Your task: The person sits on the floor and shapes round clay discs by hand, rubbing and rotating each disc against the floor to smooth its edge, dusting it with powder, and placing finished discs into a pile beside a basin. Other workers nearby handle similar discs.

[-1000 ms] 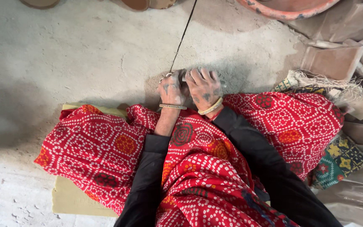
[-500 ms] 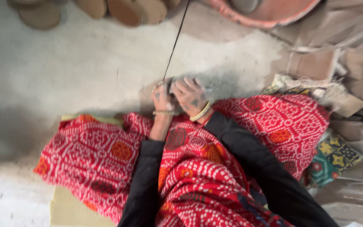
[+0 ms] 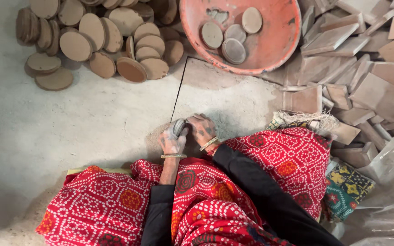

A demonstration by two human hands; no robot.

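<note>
1. Two hands meet on one small grey clay piece [image 3: 178, 127], held low over the dusty floor [image 3: 92, 127] just ahead of the person's knees. This keeps the work close to the body, and loose grit appears to drop onto the floor below.
2. The left hand [image 3: 172, 140] is closed around the piece from below and behind, fingers curled, wrist straight, with a metal bangle [image 3: 173, 156] at the wrist.
3. The right hand [image 3: 202, 130] lies against the piece's other side, knuckles up and fingers bent over. How firmly it grips cannot be told.
4. Both forearms run forward from black sleeves [image 3: 247, 182] across a red patterned cloth [image 3: 115, 205] and converge at the piece.
5. A heap of round clay discs [image 3: 101, 38] lies well ahead to the left, and an orange basin [image 3: 283, 27] holding a few discs sits ahead to the right. Both appear within reach of a seated worker.
6. Flat clay tiles [image 3: 356, 59] are piled at the right.
</note>
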